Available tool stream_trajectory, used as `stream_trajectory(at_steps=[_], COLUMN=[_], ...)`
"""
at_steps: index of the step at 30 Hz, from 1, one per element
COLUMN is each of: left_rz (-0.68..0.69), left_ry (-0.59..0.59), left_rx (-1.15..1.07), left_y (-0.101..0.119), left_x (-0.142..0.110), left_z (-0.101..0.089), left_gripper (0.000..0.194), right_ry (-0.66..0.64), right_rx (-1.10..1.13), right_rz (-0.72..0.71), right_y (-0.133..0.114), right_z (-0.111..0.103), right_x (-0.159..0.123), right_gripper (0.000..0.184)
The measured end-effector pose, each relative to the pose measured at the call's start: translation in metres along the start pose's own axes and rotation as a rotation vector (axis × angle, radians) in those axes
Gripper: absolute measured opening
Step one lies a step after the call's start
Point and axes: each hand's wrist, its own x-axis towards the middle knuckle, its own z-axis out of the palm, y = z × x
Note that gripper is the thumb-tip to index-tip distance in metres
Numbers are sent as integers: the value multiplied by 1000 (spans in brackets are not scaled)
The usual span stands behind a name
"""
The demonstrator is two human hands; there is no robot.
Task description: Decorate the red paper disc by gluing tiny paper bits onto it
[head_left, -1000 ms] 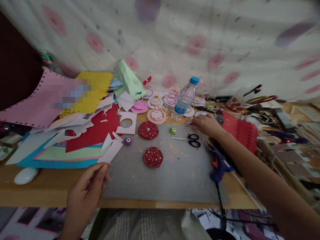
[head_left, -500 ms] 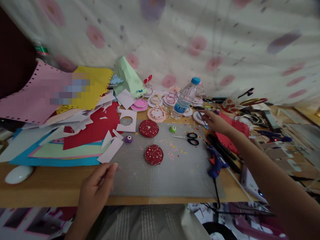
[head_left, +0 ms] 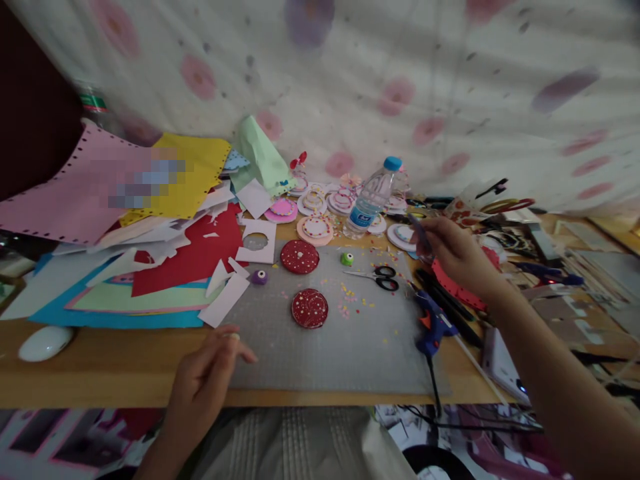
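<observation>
Head view: the right hand (head_left: 453,250) is lifted off the table, its fingers pinched round a thin, pale stick-like tool (head_left: 420,235) whose kind is too blurred to tell. Just beyond that hand lie finished paper rounds trimmed with beads (head_left: 317,227) and a water bottle (head_left: 371,198); directly under the wrist sit a scalloped red sheet (head_left: 457,288) and a blue glue gun (head_left: 433,326) with its cord running off the near edge. To the inner side of the right hand, black-handled scissors (head_left: 379,278) rest on the grey cutting mat (head_left: 345,360).

The left hand (head_left: 203,380) rests at the mat's near left corner, fingers loosely curled and spread, grasping nothing; fingertips touch the mat edge. Ahead of it are two red speckled discs (head_left: 309,308), one beyond the other, both bare of trim, with scattered confetti bits (head_left: 350,303) between them and the scissors. Beyond the left hand a heap of coloured paper sheets (head_left: 150,267) spreads out, and a white mouse (head_left: 45,343) lies to its outer side.

Judging by this, several decorated rounds are done, while the two red discs look cut but undecorated, so trimming them seems to remain.
</observation>
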Motion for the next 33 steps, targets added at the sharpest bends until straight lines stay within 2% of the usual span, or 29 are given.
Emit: stream_trajectory(at_steps=[2, 5, 6, 8, 10, 12, 13, 15, 17, 19, 22, 24, 27, 29, 31, 33], left_rz=[70, 32, -20, -125, -189, -221, -236, -260, -266, -249, -219, -219, -218, -166, -45, 118], left_ry=[-150, -501, -626, -810, -855, -758, -699, -603, -554, -544, -547, -583, -714, -789, -810, -735], left_rx=[-42, -84, -92, -104, -106, -106, -106, -127, -176, -215, -250, -249, -152, -32, 84, 169], left_y=[6, 18, 21, 23, 19, 12, 8, 0, -7, -13, -21, -22, -16, -11, -7, -8], left_x=[2, 1, 0, -3, -6, -7, -8, -9, -11, -15, -22, -27, -33, -34, -30, -22], left_z=[4, 15, 20, 28, 33, 32, 31, 26, 25, 27, 38, 47, 61, 68, 73, 74], left_gripper=[47, 51, 48, 41, 39, 43, 47, 55, 59, 59, 57, 56, 54, 50, 42, 29], right_ry=[-62, -368, -413, -466, -423, -258, -147, 101, 315, 382, 302, 170, -77, -154, -113, 30], right_rx=[-26, -141, -193, -287, -289, -261, -229, -92, 87, 198, 259, 351, 591, 713, 794, 831], right_rz=[-96, -456, -581, -722, -741, -636, -529, -237, 52, 248, 364, 348, 277, 281, 329, 385], right_y=[-37, -98, -115, -135, -138, -128, -121, -107, -96, -88, -81, -83, -97, -106, -108, -99], right_z=[13, 44, 55, 74, 85, 87, 85, 84, 86, 94, 107, 114, 125, 131, 134, 131], right_x=[-19, -52, -62, -76, -84, -91, -95, -106, -119, -130, -141, -144, -146, -145, -144, -143], right_gripper=[21, 35, 30, 27, 28, 22, 24, 28, 20, 14, 14, 18, 22, 21, 25, 28])
